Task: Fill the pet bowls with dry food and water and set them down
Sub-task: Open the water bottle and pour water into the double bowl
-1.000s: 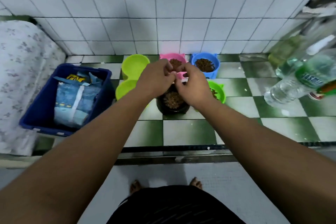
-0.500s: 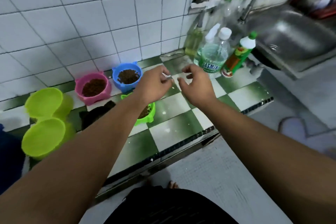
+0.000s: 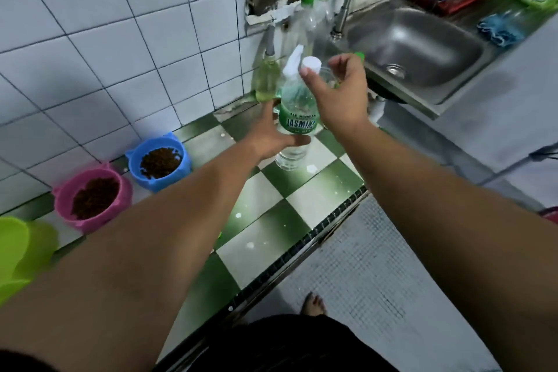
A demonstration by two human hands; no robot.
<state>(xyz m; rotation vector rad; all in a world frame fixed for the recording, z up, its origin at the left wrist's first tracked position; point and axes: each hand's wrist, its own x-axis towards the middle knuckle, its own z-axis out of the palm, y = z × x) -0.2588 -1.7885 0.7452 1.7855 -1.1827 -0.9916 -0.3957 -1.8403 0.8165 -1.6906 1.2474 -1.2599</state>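
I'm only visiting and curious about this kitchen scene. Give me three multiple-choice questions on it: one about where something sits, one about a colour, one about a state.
1. Where is the blue bowl?
A) on a chair
B) on the checked counter, beside the pink bowl
C) inside a cupboard

2. What colour is the cap on the water bottle?
A) white
B) red
C) black

3. What state is the pink bowl in?
A) empty
B) upside down
C) upright, holding dry food

Answers:
1 B: both bowls stand side by side on the tiles by the wall.
2 A: the cap shows plain white.
3 C: brown kibble lies inside it.
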